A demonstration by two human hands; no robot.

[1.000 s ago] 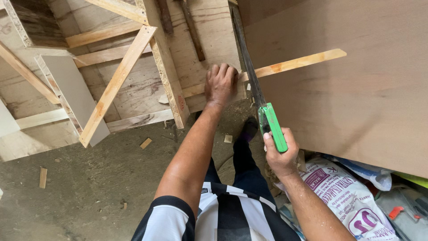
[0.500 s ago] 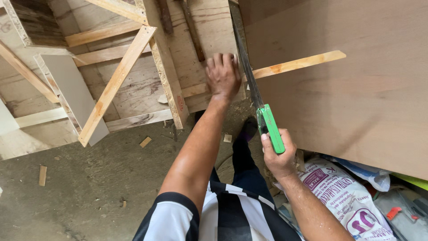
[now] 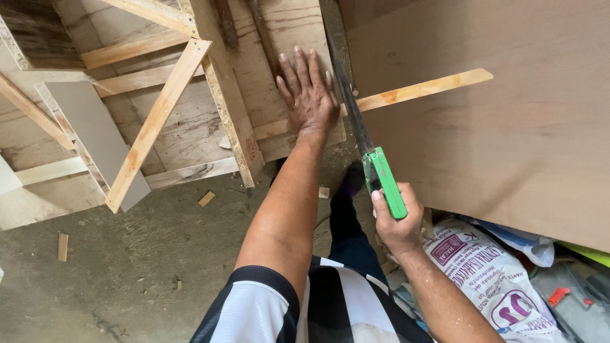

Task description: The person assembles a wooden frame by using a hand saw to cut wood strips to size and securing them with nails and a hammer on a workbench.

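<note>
Pale timber battens and a grey board (image 3: 95, 136) lean in a rough wooden frame (image 3: 219, 95) at left, above a dusty concrete floor (image 3: 114, 267) scattered with offcuts. At centre, the left hand (image 3: 309, 95) lies flat, fingers spread, pressing a thin wooden strip (image 3: 413, 90) against the frame. Just right of it, a handsaw (image 3: 356, 121) crosses the strip, its blade seemingly biting into the wood, though the contact is hard to make out. The right hand (image 3: 397, 219) is clenched around the saw's green handle (image 3: 383, 181). A large plywood sheet (image 3: 495, 127) fills the right, printed sacks (image 3: 489, 273) below.
</note>
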